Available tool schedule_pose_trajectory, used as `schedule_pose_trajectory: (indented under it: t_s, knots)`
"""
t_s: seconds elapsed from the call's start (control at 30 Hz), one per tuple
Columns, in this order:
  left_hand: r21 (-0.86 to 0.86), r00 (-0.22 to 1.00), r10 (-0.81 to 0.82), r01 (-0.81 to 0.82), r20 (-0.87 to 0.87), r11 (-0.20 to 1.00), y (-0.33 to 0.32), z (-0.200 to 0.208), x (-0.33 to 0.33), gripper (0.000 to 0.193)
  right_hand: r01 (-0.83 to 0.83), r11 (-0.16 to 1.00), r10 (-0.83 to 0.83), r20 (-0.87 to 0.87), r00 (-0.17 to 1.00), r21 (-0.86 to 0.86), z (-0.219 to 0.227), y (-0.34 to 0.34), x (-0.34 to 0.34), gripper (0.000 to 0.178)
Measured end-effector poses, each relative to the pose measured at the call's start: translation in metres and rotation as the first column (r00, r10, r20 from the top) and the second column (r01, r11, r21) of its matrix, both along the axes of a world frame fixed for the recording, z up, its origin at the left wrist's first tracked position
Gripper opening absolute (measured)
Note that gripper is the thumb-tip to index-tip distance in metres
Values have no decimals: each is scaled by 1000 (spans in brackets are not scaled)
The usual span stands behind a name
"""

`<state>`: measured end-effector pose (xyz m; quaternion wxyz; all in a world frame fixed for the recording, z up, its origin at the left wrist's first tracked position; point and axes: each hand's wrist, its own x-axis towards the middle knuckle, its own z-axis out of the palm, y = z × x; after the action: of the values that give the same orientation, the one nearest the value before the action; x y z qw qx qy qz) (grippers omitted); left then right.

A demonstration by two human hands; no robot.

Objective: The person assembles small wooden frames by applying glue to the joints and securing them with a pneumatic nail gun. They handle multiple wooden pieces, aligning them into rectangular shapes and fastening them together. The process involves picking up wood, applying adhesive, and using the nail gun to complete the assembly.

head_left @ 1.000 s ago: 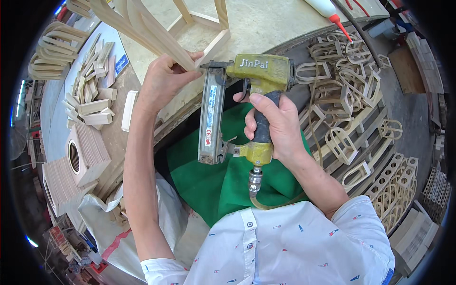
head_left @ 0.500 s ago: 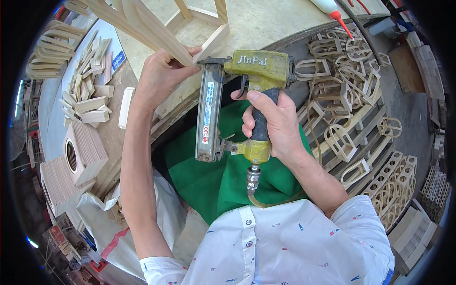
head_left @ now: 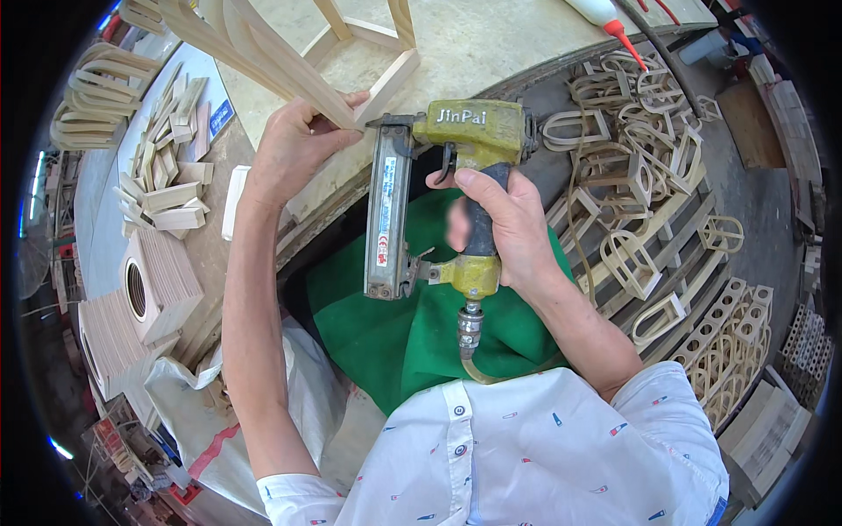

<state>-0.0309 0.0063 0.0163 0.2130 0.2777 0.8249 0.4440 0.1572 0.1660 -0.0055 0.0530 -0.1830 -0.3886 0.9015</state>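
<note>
My right hand [head_left: 513, 223] is wrapped round the black grip of a yellow pneumatic nail gun [head_left: 474, 123], with its index finger by the trigger. The gun's nose meets the near corner of a pale wooden frame [head_left: 392, 86], or lies very close to it. At that corner my left hand [head_left: 298, 149] grips the frame, thumb on the near side and fingers partly hidden behind the wood. Bent wooden strips rise from the frame toward the upper left. An air hose [head_left: 478, 373] hangs from the bottom of the gun's handle.
On the worktable [head_left: 491, 44], small wood blocks [head_left: 171, 193] lie heaped at left, near stacked square pieces with round holes [head_left: 149, 285]. A glue bottle [head_left: 605, 17] with a red nozzle is at top right. Many bent wooden frames [head_left: 627, 254] fill the right side. Green cloth [head_left: 421, 342] covers my lap.
The frame has shifted slightly left in the picture, and the nail gun's body sits a touch lower. Both hands keep their holds.
</note>
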Motion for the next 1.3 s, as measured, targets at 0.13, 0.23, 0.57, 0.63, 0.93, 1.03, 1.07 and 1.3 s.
schedule_pose_trajectory:
  t_s: [0.13,0.23,0.57,0.63,0.93,1.03,1.07,1.3]
  knots:
    - [-18,999,1,-2,-34,1000,-1,-4,-2,25,-6,1000,5,11,1000,10,-1,1,0,28]
    - [-13,999,3,-3,-32,1000,-2,-5,-2,24,11,1000,-11,-1,1000,5,0,-1,0,27]
    - [-97,999,2,-6,-41,995,0,9,3,27,7,999,-8,26,1000,34,4,4,0,24]
    - [-178,999,25,-17,48,984,5,20,5,31,29,999,-29,6,1000,32,4,17,1,24]
    - [220,987,-153,140,45,965,34,13,-55,52,51,975,-58,25,998,216,18,83,-27,23]
    - [147,975,-209,196,78,969,49,2,-64,59,30,978,-29,-8,1000,208,17,85,-36,23]
    - [130,972,-210,195,109,972,51,1,-64,60,31,982,-30,-12,999,184,18,86,-38,23]
    - [87,974,-177,166,142,982,57,2,-58,58,7,983,-7,-1,1000,185,12,85,-40,23]
